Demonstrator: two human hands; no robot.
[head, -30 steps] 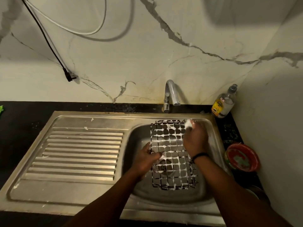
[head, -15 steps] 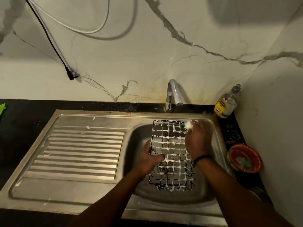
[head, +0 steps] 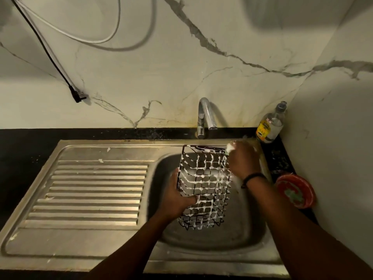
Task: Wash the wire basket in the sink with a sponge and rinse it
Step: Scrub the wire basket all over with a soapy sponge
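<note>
A black wire basket (head: 203, 186), covered in white foam, stands tilted in the steel sink bowl (head: 232, 235). My left hand (head: 177, 197) grips its left side, thumb over the wires. My right hand (head: 242, 160) holds a foamy sponge (head: 230, 147) against the basket's far right corner; most of the sponge is hidden in my fingers. The chrome tap (head: 204, 116) stands behind the bowl, with no water running from it.
A ribbed steel drainboard (head: 90, 190) lies left of the bowl. A dish soap bottle (head: 271, 124) stands in the right corner, with a red round container (head: 295, 190) nearer on the dark counter. Cables (head: 60, 67) hang on the marble wall.
The basket has tipped up more on its side, showing its far rim. My right hand with the sponge has shifted slightly toward the far right corner.
</note>
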